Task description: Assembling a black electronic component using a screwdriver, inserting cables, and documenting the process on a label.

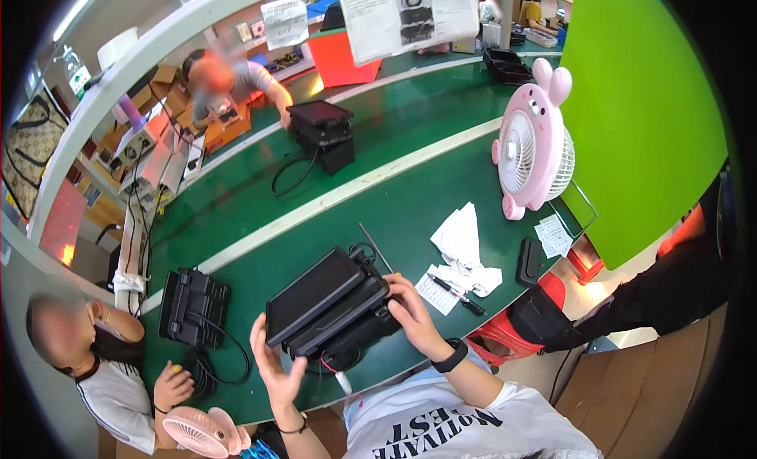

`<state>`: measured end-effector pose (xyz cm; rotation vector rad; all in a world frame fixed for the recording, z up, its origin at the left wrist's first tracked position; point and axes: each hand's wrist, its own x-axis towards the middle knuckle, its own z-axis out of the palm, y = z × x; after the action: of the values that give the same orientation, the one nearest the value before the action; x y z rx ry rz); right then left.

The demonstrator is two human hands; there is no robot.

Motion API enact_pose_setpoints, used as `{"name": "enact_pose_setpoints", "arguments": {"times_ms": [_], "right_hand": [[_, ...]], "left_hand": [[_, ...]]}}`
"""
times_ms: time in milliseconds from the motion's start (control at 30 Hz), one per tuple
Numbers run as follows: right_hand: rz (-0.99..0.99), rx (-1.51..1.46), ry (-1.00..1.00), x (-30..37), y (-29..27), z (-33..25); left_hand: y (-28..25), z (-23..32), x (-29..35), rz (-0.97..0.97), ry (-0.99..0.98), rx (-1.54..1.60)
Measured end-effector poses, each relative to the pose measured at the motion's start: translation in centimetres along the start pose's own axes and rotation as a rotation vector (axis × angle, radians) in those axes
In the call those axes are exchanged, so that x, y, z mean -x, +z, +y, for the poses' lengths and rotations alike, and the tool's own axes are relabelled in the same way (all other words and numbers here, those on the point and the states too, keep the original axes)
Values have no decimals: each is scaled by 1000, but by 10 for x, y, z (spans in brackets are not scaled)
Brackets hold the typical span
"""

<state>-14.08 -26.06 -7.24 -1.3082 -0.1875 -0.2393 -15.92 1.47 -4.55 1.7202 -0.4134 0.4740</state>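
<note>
A black boxy device (315, 295) with a flat, screen-like panel on top sits tilted on the green table in front of me. My left hand (277, 374) is at its left end, fingers curved against the side and thumb apart. At the opposite end, my right hand (416, 315) grips the right edge near a latch. Below the device, a short red-and-white lead with a white connector (343, 382) hangs by the table edge. A dark coiled cable (363, 254) shows at its far right corner. The underside of the device is hidden.
Right of me lie a white cloth (461, 250), a pen (445, 284), paper slips and a black case (529, 262). A pink fan (524, 143) stands beyond. Another black device (195, 307) with cable sits left, near a seated person. Across, someone touches a third device (322, 132).
</note>
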Motion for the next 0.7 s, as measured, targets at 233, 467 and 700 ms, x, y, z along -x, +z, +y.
{"name": "enact_pose_setpoints", "arguments": {"times_ms": [233, 467, 700], "right_hand": [[54, -25, -37, -1, 0, 8], [85, 7, -40, 11, 7, 19], [75, 58, -59, 11, 11, 13]], "left_hand": [[5, -19, -80, 205, 140, -277], [20, -13, -137, -4, 32, -1149], [52, 46, -94, -581, 60, -734]]}}
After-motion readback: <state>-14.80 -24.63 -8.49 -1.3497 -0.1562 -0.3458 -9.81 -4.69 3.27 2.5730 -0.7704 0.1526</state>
